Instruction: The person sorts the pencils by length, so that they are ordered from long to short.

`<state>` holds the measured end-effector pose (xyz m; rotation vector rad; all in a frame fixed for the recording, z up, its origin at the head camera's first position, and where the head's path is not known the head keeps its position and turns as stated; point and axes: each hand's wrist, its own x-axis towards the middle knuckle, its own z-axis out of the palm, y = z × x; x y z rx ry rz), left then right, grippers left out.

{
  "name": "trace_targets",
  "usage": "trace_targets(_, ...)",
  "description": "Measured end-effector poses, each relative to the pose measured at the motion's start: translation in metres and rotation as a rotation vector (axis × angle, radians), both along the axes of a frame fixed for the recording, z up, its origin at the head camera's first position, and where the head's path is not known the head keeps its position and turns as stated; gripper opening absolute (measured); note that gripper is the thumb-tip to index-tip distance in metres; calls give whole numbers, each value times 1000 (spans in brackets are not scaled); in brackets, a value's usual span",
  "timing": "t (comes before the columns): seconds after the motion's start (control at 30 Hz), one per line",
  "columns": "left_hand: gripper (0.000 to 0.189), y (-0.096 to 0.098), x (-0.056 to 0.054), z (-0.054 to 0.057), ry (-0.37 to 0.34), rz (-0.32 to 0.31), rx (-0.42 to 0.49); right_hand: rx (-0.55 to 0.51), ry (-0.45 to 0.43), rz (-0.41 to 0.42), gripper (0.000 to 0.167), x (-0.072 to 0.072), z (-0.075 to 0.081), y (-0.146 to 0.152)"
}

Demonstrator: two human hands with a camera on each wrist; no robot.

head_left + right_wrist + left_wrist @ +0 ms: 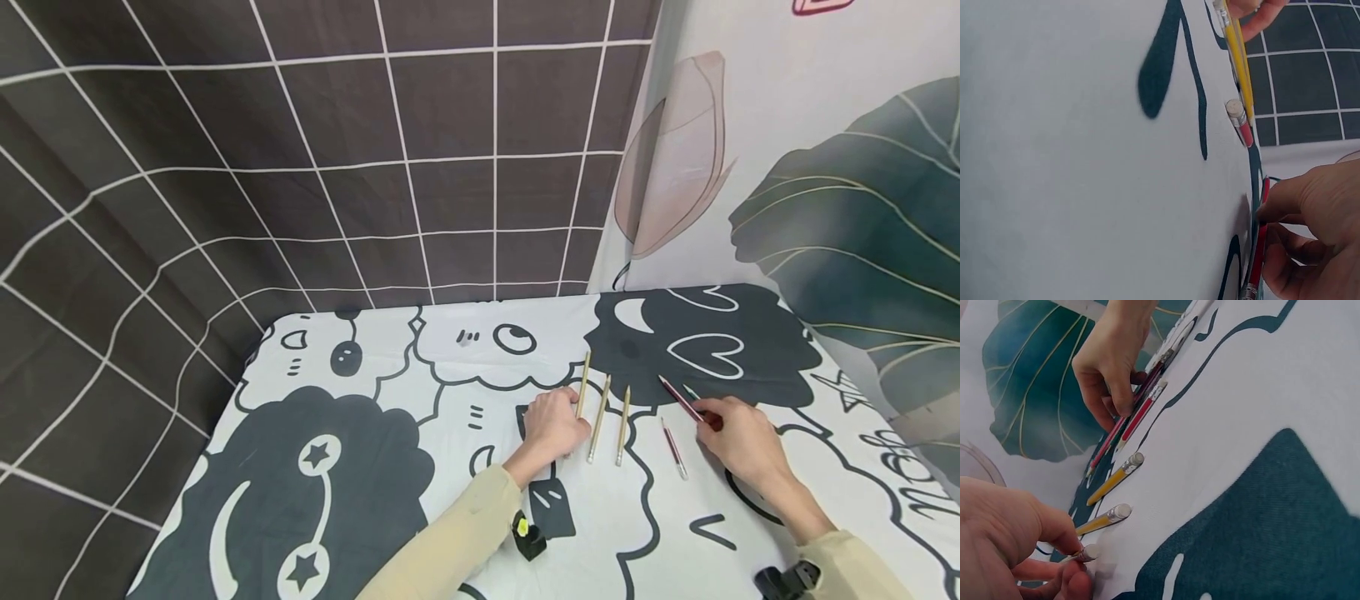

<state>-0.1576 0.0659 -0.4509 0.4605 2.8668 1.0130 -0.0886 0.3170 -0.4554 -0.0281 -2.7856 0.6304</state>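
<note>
In the head view my left hand pinches the leftmost yellow pencil near its eraser end, low over the cloth. That pencil's eraser pokes out between thumb and fingers in the left wrist view. Two more yellow pencils, one in the middle and one to its right, lie roughly parallel beside it. Farther right, my right hand holds a dark red pencil between thumb and fingers. A green-tipped pencil shows just beyond it, mostly hidden by the hand. Another red pencil lies left of that hand.
A white cloth with dark cartoon drawings covers the surface. Behind it hangs a dark grid-patterned curtain. A leaf-print curtain stands at the right. Dark wrist devices sit by the left cuff and right cuff.
</note>
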Motion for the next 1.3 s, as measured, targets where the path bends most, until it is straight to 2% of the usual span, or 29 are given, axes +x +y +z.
trace_targets(0.3,35,1,0,3,-66,48,2,-32,19,15,21,3,4,2)
trace_targets(0.73,30,-2,-4,6,-135,54,-20,-49,58,27,20,4,4,0)
trace_targets(1.1,31,-8,-3,7,-201,47,86,-63,90,40,19,4,7,-2)
trace_targets(1.3,34,-14,-1,12,-228,47,146,-91,93,46,18,4,10,-3)
